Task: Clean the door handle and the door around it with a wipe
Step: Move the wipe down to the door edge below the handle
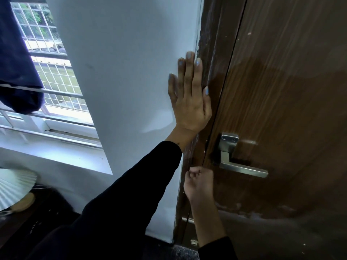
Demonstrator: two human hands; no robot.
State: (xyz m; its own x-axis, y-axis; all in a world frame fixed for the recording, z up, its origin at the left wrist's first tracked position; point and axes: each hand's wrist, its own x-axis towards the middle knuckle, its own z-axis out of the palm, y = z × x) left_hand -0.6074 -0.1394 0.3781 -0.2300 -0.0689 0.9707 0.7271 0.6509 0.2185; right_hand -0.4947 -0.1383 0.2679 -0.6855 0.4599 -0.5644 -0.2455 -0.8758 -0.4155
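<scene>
A brown wooden door (281, 91) fills the right side, with a silver lever handle (242, 167) on a square plate at mid height. My left hand (189, 98) lies flat with fingers spread on the white wall beside the door frame, above the handle. My right hand (199, 182) is curled into a loose fist just left of and below the handle, close to the door's edge. No wipe shows in it; whether something small is inside the fist is hidden. Part of the door surface above the handle looks darker and damp.
A white wall (122, 72) stands left of the dark door frame (210, 53). Further left are a barred window (48, 72) with a sill, a dark blue cloth (16, 62) hanging over a rail, and a pleated white lampshade (13, 186) at the lower left.
</scene>
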